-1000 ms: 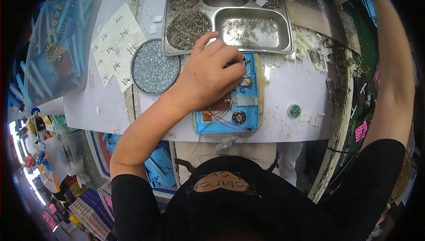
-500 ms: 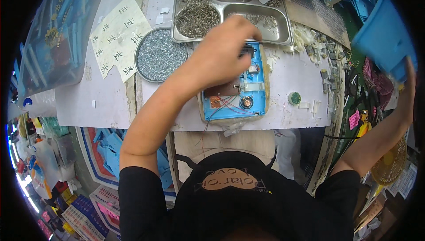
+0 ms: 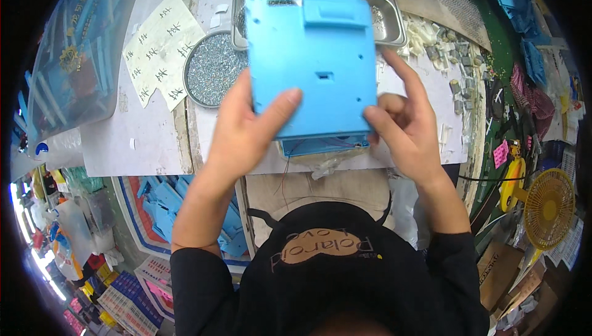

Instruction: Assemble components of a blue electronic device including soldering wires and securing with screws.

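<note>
Between both hands I hold a light-blue plastic cover (image 3: 320,52) with a raised block near its far edge and a small slot in the middle. My left hand (image 3: 243,127) grips its left side, thumb laid over the face. My right hand (image 3: 410,123) holds the lower right edge between thumb and fingers, the index finger stretched along the side. Beneath the cover, a matching blue casing (image 3: 327,145) shows only its near edge, with thin red wires hanging out. The cover hides the rest of it.
A steel compartment tray (image 3: 401,28) of small metal parts is behind the cover. To the left stand a round dish of screws (image 3: 213,71), a marked paper sheet (image 3: 161,49) and a clear bag of blue parts (image 3: 80,46). A yellow fan (image 3: 549,209) is at right.
My right hand has brought the blue cover from the far right to above the casing. My left hand has moved from over the casing's inside parts to the cover's left side.
</note>
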A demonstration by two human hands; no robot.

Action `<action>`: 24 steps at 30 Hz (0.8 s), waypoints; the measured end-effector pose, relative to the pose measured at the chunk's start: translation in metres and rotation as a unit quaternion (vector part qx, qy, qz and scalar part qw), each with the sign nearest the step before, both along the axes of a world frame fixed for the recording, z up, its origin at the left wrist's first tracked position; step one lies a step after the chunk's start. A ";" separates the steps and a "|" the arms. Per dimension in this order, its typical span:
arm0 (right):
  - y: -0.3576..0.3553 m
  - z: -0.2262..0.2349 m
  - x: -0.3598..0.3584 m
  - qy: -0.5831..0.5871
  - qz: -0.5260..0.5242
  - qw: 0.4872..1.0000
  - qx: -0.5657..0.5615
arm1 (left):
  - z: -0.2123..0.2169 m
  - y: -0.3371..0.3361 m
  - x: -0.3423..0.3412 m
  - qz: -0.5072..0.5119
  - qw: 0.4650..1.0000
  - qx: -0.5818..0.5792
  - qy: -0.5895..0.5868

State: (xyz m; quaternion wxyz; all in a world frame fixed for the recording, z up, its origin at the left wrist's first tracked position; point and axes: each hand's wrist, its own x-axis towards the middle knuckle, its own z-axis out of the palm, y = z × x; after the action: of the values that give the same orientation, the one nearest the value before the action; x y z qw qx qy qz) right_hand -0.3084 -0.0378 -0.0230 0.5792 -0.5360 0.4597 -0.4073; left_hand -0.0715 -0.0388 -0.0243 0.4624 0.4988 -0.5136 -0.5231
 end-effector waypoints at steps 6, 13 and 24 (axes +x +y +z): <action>0.025 -0.036 -0.024 0.264 0.005 0.960 -0.089 | -0.025 0.007 -0.013 -0.015 0.945 -0.054 -0.322; 0.004 -0.034 -0.020 0.252 0.070 0.963 -0.058 | -0.032 0.007 -0.004 -0.004 0.939 -0.047 -0.340; 0.002 -0.036 -0.028 0.330 0.140 0.920 -0.159 | -0.042 0.028 -0.006 0.052 0.918 -0.098 -0.380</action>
State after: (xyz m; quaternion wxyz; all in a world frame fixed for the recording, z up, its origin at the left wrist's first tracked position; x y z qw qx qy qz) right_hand -0.3360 -0.0354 -0.0591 0.3527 -0.7842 0.4739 -0.1899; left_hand -0.0778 -0.0109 -0.0659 0.3056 0.6381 -0.6728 -0.2163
